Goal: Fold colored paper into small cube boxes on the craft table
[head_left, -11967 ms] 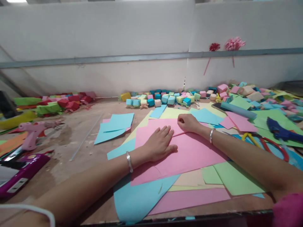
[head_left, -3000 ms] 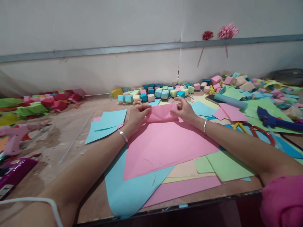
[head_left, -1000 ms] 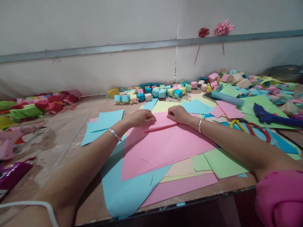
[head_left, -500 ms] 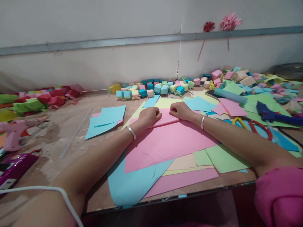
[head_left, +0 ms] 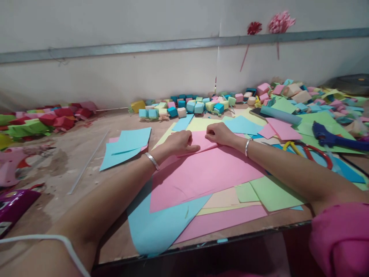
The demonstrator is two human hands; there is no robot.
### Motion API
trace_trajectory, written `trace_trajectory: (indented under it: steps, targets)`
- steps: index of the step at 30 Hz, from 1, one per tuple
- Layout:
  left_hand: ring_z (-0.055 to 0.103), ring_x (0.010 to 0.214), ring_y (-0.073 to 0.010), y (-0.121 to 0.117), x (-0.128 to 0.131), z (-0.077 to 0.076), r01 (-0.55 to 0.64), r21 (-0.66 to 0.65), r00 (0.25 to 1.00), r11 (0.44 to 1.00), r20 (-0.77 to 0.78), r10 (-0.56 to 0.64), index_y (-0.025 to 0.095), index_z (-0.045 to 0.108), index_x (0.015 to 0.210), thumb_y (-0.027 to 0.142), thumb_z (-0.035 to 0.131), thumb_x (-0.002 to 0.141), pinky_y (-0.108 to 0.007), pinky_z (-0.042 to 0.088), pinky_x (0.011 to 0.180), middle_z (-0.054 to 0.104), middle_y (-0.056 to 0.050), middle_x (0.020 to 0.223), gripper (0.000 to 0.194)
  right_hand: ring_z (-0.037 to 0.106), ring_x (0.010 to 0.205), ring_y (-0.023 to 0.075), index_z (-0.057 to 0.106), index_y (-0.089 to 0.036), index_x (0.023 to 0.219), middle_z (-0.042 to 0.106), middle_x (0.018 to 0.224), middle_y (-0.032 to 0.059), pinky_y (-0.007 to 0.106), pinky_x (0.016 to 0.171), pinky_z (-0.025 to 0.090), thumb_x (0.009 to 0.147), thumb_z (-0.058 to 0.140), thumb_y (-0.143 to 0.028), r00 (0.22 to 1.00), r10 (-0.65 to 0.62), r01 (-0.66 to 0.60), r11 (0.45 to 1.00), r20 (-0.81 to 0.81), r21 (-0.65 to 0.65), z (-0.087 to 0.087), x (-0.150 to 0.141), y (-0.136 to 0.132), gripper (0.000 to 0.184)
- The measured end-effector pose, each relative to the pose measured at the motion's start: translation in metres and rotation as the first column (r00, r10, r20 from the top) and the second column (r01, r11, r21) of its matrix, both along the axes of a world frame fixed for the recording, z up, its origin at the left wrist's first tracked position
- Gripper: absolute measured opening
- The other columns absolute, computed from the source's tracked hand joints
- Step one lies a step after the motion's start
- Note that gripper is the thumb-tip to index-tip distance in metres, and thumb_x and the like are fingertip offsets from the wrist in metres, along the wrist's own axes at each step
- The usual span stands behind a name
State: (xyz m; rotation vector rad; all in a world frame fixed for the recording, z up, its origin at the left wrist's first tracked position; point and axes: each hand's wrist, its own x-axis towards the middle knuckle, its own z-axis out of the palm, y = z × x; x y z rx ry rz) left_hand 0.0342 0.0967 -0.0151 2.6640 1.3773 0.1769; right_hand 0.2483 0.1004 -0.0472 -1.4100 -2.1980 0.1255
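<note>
in the head view, the left hand is curling loosely, its thumb pointing out, and is pressing on the left part of a folded pink paper. the right hand is closing into a loose fist, its fingertips pressing the folded paper's right part. the folded paper is lying on a large pink sheet, which is resting over blue, yellow and green papers on the counter. scissors and a blue glue gun are lying right of the hands; small paper cubes are sitting behind.
</note>
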Motion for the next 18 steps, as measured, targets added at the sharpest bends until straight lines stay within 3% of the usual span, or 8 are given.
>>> trace_trajectory:
  steps: [18]
  targets:
    - [0.056,0.076,-0.0263,-0.0024,-0.0024,0.0059,0.084,-0.041,0.993,0.996,-0.076,-0.087,0.021,0.051,0.081,0.061,0.065,0.068,-0.032,0.034,0.058,0.062,-0.011,0.086,0.045,0.053,0.063,0.0134,0.067,-0.016,0.068,0.066,0.068,0.0027,0.024,0.059,0.034,0.075,0.062,-0.015,1.000,0.001,-0.001,1.000,-0.003,-0.017,0.0014,0.0005,-0.0006,0.009]
